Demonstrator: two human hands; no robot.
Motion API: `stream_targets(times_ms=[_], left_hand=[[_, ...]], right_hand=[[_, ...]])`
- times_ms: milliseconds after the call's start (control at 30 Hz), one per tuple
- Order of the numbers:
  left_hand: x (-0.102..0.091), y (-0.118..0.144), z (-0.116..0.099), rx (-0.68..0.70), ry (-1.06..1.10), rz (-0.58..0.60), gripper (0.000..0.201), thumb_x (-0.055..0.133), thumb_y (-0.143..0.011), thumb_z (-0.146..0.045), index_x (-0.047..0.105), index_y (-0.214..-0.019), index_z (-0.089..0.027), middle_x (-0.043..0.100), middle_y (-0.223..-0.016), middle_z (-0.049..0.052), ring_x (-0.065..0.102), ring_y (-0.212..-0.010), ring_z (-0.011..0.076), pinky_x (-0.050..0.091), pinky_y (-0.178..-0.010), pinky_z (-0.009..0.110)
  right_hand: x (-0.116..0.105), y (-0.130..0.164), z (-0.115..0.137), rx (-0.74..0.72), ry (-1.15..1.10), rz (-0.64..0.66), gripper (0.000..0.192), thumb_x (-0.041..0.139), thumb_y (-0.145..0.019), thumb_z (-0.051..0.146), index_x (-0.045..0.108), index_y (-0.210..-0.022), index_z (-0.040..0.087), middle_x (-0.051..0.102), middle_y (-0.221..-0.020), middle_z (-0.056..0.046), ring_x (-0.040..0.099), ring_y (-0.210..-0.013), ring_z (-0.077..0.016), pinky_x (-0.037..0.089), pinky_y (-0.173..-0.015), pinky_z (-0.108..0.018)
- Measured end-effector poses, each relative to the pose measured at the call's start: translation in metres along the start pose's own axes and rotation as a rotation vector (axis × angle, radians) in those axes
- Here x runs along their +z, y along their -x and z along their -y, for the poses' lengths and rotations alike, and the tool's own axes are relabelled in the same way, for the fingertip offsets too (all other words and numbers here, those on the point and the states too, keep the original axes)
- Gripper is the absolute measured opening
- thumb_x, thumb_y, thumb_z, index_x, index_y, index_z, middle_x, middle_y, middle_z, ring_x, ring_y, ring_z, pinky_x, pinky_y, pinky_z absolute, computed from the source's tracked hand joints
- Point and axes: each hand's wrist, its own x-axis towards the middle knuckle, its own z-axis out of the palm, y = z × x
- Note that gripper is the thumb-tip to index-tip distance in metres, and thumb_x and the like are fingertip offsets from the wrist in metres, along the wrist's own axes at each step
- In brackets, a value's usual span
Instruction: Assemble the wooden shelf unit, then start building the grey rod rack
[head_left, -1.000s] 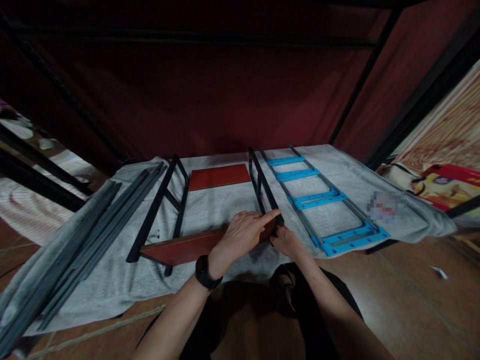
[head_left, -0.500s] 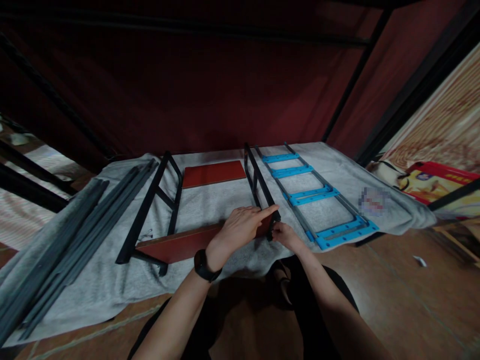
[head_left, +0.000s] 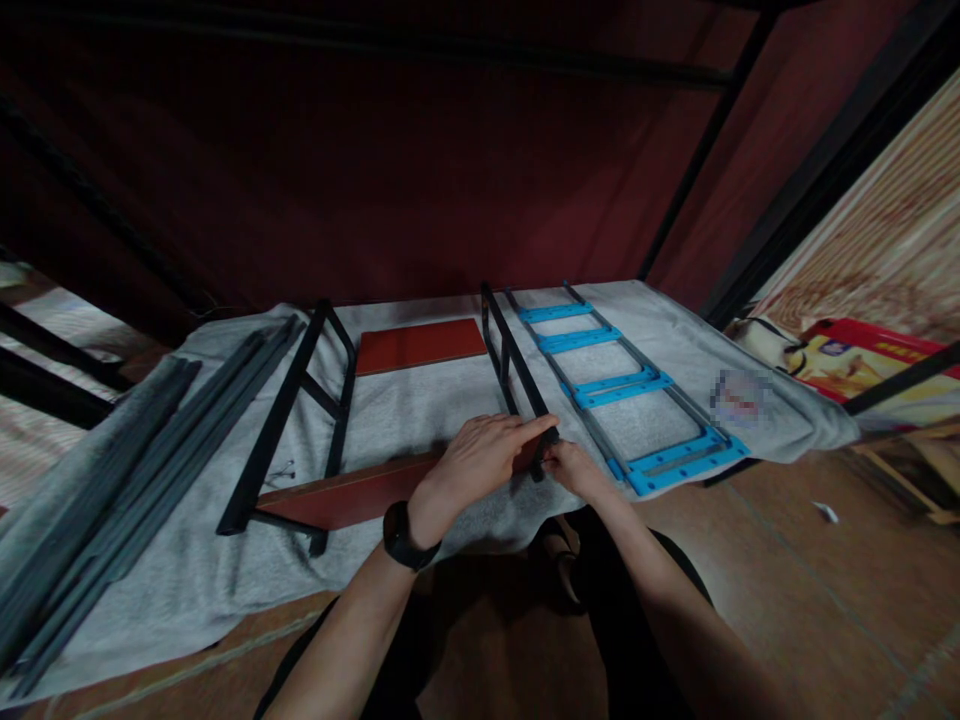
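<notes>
My left hand [head_left: 484,450], a dark band on its wrist, lies over the right end of the near reddish-brown board [head_left: 352,493] and holds it, a finger reaching onto the black metal frame [head_left: 525,370]. At that frame's near corner, my right hand [head_left: 574,468] has its fingers pinched together; what they hold is hidden. The board spans from this frame to a matching black frame [head_left: 277,420] on the left. A second orange-brown board [head_left: 420,346] lies farther back between the two frames.
Grey cloth [head_left: 420,410] covers the work surface. Several dark grey bars [head_left: 142,500] lie at left, and a blue-and-grey rack [head_left: 622,385] at right. Small thin metal pieces [head_left: 283,470] rest inside the left frame. A red-and-yellow package [head_left: 870,365] sits far right. Black bars stand before the dark red backdrop [head_left: 420,180].
The view has shifted slightly, so the scene sits a little farther left. Both hands stay at the same frame corner, with the right fingers turned slightly.
</notes>
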Motion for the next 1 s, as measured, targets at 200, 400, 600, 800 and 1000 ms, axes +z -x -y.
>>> stream_targets(times_ms=[200, 400, 600, 800, 1000], left_hand=[[0.001, 0.001, 0.001, 0.003, -0.002, -0.001, 0.066, 0.050, -0.091, -0.010, 0.035, -0.149, -0.037, 0.068, -0.114, 0.001, 0.063, -0.104, 0.0181, 0.047, -0.087, 0.031], [0.000, 0.000, 0.001, 0.005, -0.018, 0.012, 0.065, 0.049, -0.092, -0.013, 0.034, -0.151, -0.037, 0.068, -0.114, 0.001, 0.063, -0.103, 0.0183, 0.047, -0.087, 0.031], [-0.001, 0.002, 0.000, 0.006, -0.002, 0.001, 0.065, 0.048, -0.092, -0.011, 0.034, -0.151, -0.036, 0.068, -0.111, 0.001, 0.063, -0.103, 0.0183, 0.047, -0.088, 0.031], [0.001, 0.001, 0.001, 0.003, 0.003, 0.011, 0.067, 0.048, -0.091, -0.010, 0.035, -0.150, -0.037, 0.068, -0.111, 0.002, 0.063, -0.103, 0.0182, 0.048, -0.089, 0.031], [-0.001, 0.001, 0.001, 0.008, 0.013, 0.001, 0.066, 0.048, -0.091, -0.011, 0.035, -0.150, -0.038, 0.068, -0.112, 0.001, 0.062, -0.103, 0.0181, 0.048, -0.088, 0.031]], right_hand=[[-0.005, 0.003, 0.003, -0.103, 0.114, 0.005, 0.014, 0.054, -0.087, 0.010, 0.066, -0.090, 0.017, 0.069, -0.099, -0.008, 0.064, -0.089, -0.0173, 0.046, -0.079, -0.026], [-0.003, 0.001, -0.001, -0.141, 0.179, 0.042, 0.018, 0.055, -0.088, 0.014, 0.065, -0.103, 0.015, 0.066, -0.112, -0.012, 0.063, -0.101, -0.0207, 0.046, -0.089, -0.029], [-0.001, -0.005, -0.005, -0.142, 0.093, 0.059, 0.022, 0.051, -0.089, 0.010, 0.065, -0.105, 0.015, 0.067, -0.112, -0.012, 0.063, -0.100, -0.0212, 0.046, -0.092, -0.032], [-0.003, -0.004, -0.010, -0.197, -0.006, 0.050, 0.019, 0.058, -0.084, 0.010, 0.063, -0.101, 0.014, 0.065, -0.107, -0.010, 0.062, -0.098, -0.0208, 0.047, -0.087, -0.031], [-0.002, -0.009, -0.013, -0.184, 0.040, 0.078, 0.018, 0.052, -0.089, 0.011, 0.064, -0.100, 0.016, 0.066, -0.108, -0.010, 0.062, -0.099, -0.0195, 0.045, -0.090, -0.031]])
